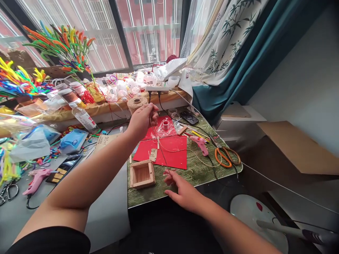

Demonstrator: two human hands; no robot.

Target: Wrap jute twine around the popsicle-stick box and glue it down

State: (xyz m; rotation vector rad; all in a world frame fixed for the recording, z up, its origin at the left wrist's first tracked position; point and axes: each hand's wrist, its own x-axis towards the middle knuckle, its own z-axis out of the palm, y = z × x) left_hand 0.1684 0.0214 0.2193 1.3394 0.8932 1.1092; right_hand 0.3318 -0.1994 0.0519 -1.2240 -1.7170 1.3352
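My left hand [144, 118] is raised over the table beside a spool of twine [137, 102], its fingers pinched on a thin string [161, 148]. The string runs down taut to my right hand [181, 190] near the front edge. There the fingers curl round its lower end, with the thumb apart from them. Left of my right hand, below my left forearm, sits a small open wooden box [142, 174]. Red sheets [172, 151] lie under the string, with a small tag [153, 154] on them.
A pink glue gun [200, 144] and orange-handled scissors [227, 157] lie at right, near a phone [189, 118]. Another pink glue gun [38, 178] is on the left table. A bottle [84, 117] leans by the cluttered sill. A power strip [157, 89] trails cords.
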